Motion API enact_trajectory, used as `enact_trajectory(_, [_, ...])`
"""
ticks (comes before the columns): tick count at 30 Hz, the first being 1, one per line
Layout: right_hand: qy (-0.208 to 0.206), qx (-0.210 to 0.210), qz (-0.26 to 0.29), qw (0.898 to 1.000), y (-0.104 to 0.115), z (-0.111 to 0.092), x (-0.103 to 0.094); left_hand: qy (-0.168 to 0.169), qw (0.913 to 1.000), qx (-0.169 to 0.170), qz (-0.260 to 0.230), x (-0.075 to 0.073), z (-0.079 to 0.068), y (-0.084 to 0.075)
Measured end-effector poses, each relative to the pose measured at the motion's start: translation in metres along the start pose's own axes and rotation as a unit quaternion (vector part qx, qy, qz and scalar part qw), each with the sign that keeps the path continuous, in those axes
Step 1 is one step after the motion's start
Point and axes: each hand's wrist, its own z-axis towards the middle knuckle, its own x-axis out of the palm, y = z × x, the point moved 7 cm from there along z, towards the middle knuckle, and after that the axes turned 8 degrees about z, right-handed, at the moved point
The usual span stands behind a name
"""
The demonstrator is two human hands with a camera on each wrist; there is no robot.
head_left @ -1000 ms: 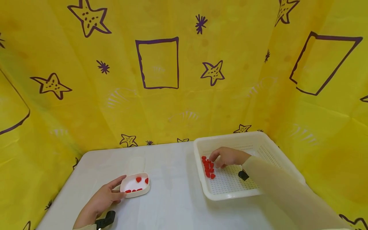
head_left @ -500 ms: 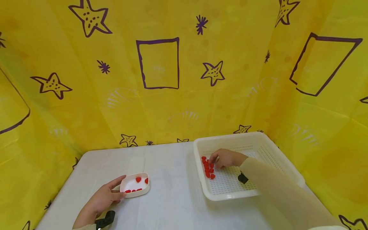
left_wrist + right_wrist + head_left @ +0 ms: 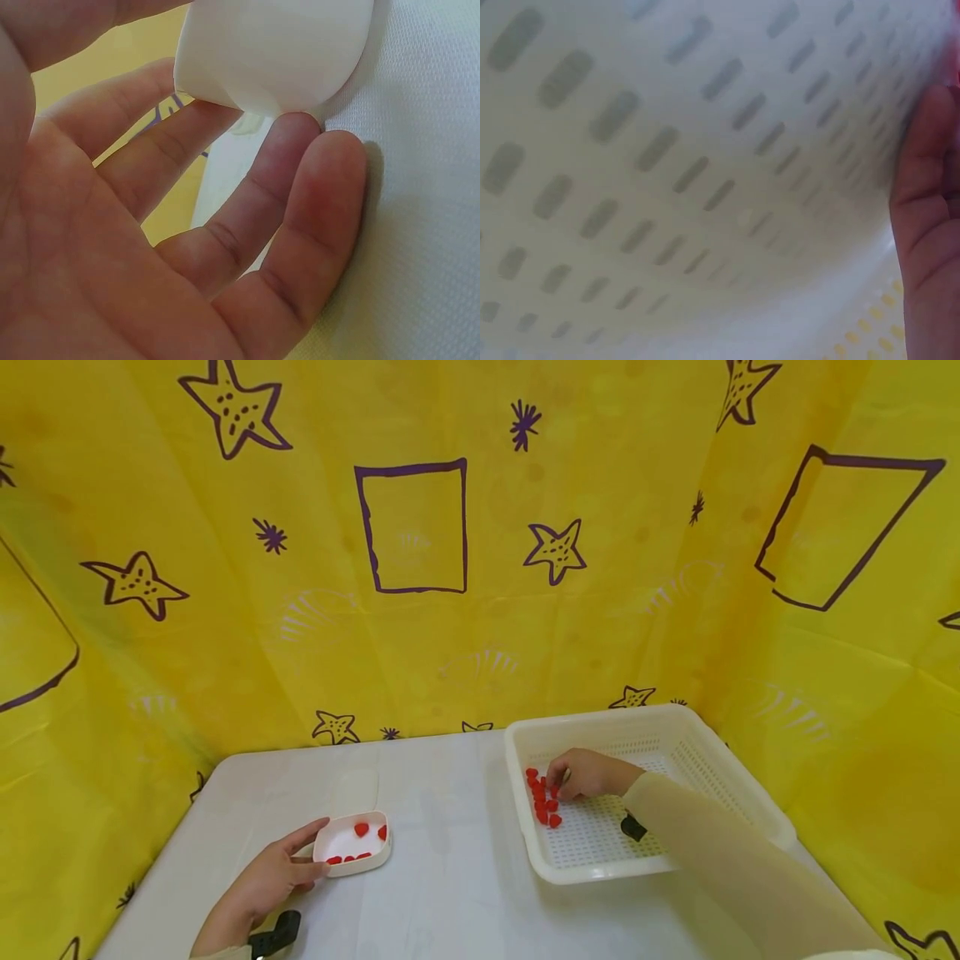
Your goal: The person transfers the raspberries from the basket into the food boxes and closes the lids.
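On the left of the table, my left hand [image 3: 273, 872] grips the near-left end of a small white box [image 3: 384, 852], its thumb and fingers on opposite sides. In the left wrist view, the fingers [image 3: 300, 195] curve under the white box [image 3: 277, 52]. Several small red heart-like pieces [image 3: 362, 829] lie inside that box. My right hand [image 3: 588, 774] reaches down into a cream perforated basket [image 3: 525, 843], and its fingertips pinch at a red piece [image 3: 554, 792], mostly covered by them. More red pieces [image 3: 542, 816] cluster along the basket's left side. The right wrist view shows only part of the right hand [image 3: 934, 202].
A flat whitish lid-like piece [image 3: 357, 789] lies behind the white box. The white table [image 3: 450, 827] stretches between box and basket. A yellow patterned curtain [image 3: 420, 652] surrounds the table at the back and sides.
My right hand has lowered slightly among the red pieces, and its fingers have closed together at one of them. The left hand and the box have stayed where they were.
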Motion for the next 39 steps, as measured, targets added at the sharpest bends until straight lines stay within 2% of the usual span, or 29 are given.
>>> enact_trajectory(6, [-0.006,0.006,-0.007,1.0,0.001,-0.003,-0.009,0.004,1.0,-0.004,0.006,0.001,0.003,0.001])
enact_trajectory(11, [-0.016,0.008,0.012,1.0,0.0,-0.006,-0.016,0.003,1.0,-0.006,0.003,0.001,0.003,0.002])
enact_trajectory(15, [-0.028,0.012,0.058,0.998,0.0,-0.011,-0.026,0.002,1.0,-0.004,0.002,0.001,0.003,0.003])
enact_trajectory(20, [-0.038,0.008,0.129,0.991,0.0,-0.02,-0.04,0.002,1.0,0.0,0.002,0.001,0.002,0.002])
enact_trajectory(24, [-0.045,-0.026,0.169,0.984,0.004,-0.026,-0.053,0.003,1.0,0.001,0.005,0.001,0.002,0.001])
enact_trajectory(28, [-0.073,-0.054,0.172,0.981,0.017,-0.033,-0.066,0.003,1.0,0.002,0.008,0.001,0.002,0.0])
enact_trajectory(31, [-0.092,-0.066,0.2,0.973,0.032,-0.035,-0.071,0.004,1.0,0.002,0.007,0.001,0.001,-0.001])
enact_trajectory(35, [-0.095,-0.093,0.252,0.959,0.062,-0.035,-0.069,0.004,1.0,0.001,0.005,0.0,-0.001,-0.002])
enact_trajectory(39, [-0.093,-0.112,0.279,0.949,0.091,-0.035,-0.061,0.004,1.0,0.001,0.004,0.001,-0.002,-0.002])
